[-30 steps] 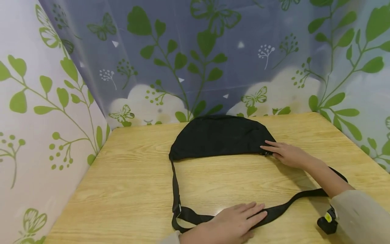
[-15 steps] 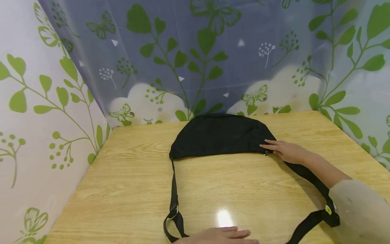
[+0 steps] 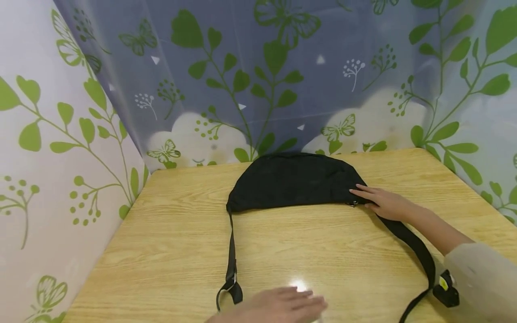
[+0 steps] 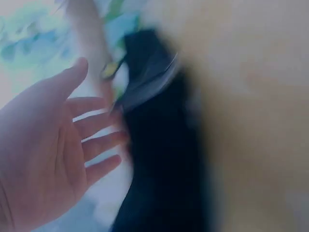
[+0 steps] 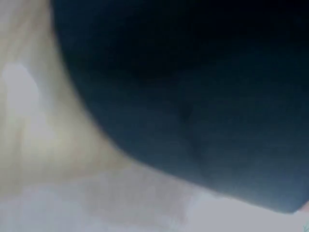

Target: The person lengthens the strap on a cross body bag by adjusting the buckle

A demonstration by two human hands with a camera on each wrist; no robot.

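Note:
A black waist bag [image 3: 292, 181] lies flat at the back of the wooden table. Its strap [image 3: 420, 251] runs down both sides toward the near edge, where part leaves the head view. On the left length of strap sits a metal adjuster [image 3: 233, 280] with a small loop below it. My right hand [image 3: 385, 204] rests on the bag's right end, fingers extended. At the near edge is my left hand [image 3: 278, 307], slightly blurred. In the left wrist view my left hand [image 4: 53, 140] has spread fingers and holds nothing; blurred black fabric lies beyond it.
A printed cloth backdrop [image 3: 226, 89] with leaves and butterflies stands behind the table [image 3: 169, 242] and along both sides. A small black device with a yellow mark [image 3: 446, 289] sits by my right sleeve. Blurred dark fabric [image 5: 207, 106] fills most of the right wrist view.
My left hand has moved from the strap toward the near edge, and the strap's front part has shifted nearer, partly out of view. My right hand stays on the bag's right end.

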